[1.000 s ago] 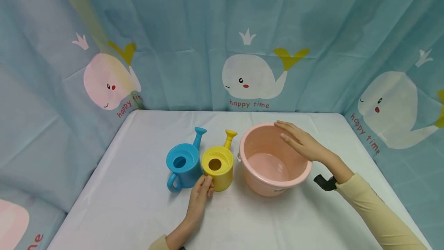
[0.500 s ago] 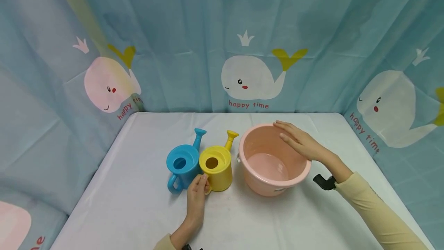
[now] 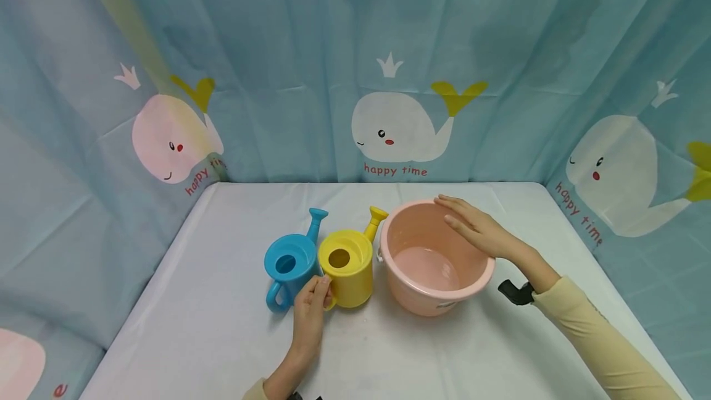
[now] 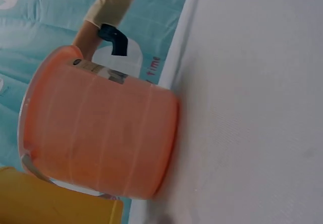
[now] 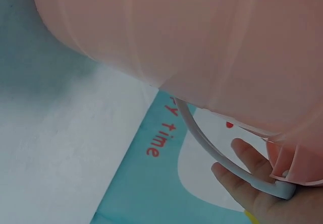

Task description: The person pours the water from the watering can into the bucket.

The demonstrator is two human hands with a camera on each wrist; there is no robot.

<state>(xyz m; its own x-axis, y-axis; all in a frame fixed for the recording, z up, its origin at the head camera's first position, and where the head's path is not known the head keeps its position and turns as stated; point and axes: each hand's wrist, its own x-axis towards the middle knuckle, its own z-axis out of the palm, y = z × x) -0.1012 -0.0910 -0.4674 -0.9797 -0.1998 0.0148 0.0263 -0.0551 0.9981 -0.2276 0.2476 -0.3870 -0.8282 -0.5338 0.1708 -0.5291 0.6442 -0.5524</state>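
Note:
My left hand [image 3: 311, 307] pinches the handle of a yellow watering can [image 3: 355, 286], whose spout points back and right at the bucket's rim. Close against the can's left side stands a blue watering can [image 3: 300, 279], its handle turned to the front left. A pink bucket [image 3: 422, 301] is to their right, tilted mouth toward me in the head view. My right hand [image 3: 478, 227] grips the bucket's right rim, thumb inside. In the right wrist view two fingertips [image 5: 237, 176] show outside, by the white bail handle [image 5: 202, 141]. The left wrist view shows the yellow can [image 4: 55, 199] beside the bucket [image 4: 101, 128].
A white cloth [image 3: 183, 326] covers the table. Blue curtains [image 3: 300, 134] printed with whales rise along its back and both sides. A black wrist mount [image 3: 516, 292] sticks out from the right sleeve.
The left hand has shifted left with the yellow can's handle, turning the can so its spout swings right toward the bucket. The right hand and bucket hold still.

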